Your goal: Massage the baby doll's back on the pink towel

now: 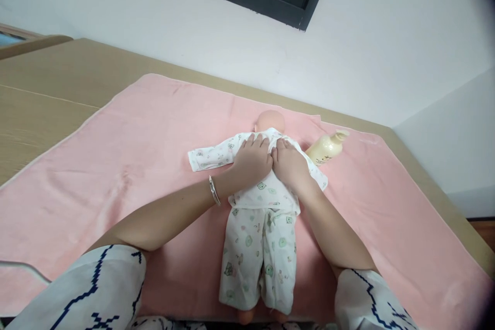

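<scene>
A baby doll in a white printed top and trousers lies face down, its bald head toward the wall and its feet toward me. My left hand rests flat on the left side of its upper back, fingers stretched out. On the right side of the back lies my right hand, also flat with its fingers extended. The two hands nearly touch at the middle, and neither grasps anything. Close to the doll's right-hand sleeve, a pale yellow pump bottle lies tilted.
A pink cloth with some creases covers much of the wooden table. Behind stands a white wall with a dark-framed window. A white cable runs over the cloth at the lower left.
</scene>
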The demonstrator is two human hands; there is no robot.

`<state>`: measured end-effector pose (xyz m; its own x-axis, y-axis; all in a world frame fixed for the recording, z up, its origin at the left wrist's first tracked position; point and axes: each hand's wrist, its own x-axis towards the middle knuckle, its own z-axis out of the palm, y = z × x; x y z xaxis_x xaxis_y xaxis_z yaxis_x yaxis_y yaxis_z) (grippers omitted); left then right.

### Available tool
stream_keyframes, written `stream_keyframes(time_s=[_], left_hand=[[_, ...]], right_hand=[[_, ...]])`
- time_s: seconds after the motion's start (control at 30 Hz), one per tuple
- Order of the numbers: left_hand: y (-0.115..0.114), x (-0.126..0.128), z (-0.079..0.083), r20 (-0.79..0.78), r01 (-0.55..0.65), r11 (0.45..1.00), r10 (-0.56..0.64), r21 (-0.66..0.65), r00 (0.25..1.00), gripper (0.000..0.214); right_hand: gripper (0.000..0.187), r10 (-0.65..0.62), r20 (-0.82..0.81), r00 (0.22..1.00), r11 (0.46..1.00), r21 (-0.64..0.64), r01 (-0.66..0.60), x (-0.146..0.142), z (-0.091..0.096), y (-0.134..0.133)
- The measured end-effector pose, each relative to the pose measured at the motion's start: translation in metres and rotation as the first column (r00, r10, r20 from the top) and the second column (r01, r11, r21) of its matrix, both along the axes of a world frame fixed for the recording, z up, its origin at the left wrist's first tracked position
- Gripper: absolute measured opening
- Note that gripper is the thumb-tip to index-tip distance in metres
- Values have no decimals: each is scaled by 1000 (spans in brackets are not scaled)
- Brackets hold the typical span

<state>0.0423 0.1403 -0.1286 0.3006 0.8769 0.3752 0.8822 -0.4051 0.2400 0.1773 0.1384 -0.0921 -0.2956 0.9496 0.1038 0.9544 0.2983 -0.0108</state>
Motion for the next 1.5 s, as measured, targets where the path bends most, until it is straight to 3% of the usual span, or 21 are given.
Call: stream_keyframes(time_s=[0.1,0.2,0.3,0.47,0.63,0.8,0.9,1.0,1.17,1.3,1.4,1.5], left_hand=[[17,-10,-1,19,43,999,-43,-1,999,35],[23,-10,-6,46,-1,1000,1,0,999,36],[21,-5,-14,65,-91,996,90,17,994,47],[23,-3,-20,45,-88,996,87,23,995,48],[22,-4,-16,60,-88,996,87,19,994,46],[-1,3,-9,-21,-79,995,81,66,996,50],[-6,3,-8,-50,8,997,-4,79,999,49],[10,-7,-10,-8,92,995,-91,29,996,47],[34,-17,-12,26,76,996,-74,-57,997,45],[10,-3,-11,-33,30,1000,-30,2,999,48],[-12,5,-8,-137,102,993,-95,50,986,47],[-13,2,-4,-162,162,983,-147,88,976,43]], right_hand=[[35,-49,40,998,999,-16,49,-7,13,-22],[33,-51,75,996,997,-57,56,-8,19,-29],[42,-35,18,999,996,-77,36,0,11,-13],[65,7,-110,994,990,-142,-23,16,-9,19],[67,-11,-135,991,990,-140,-8,15,-11,18],[68,22,-177,984,979,-196,-57,20,-7,22],[60,40,-204,978,983,-170,-75,21,-1,21],[44,1,-183,983,994,-111,-22,15,9,8],[32,1,-84,996,993,-118,-11,5,17,-14],[38,20,-167,986,995,-93,-36,9,8,1],[44,21,-243,970,997,-69,-39,12,-2,16],[50,-18,-245,969,999,-33,10,7,-7,14]])
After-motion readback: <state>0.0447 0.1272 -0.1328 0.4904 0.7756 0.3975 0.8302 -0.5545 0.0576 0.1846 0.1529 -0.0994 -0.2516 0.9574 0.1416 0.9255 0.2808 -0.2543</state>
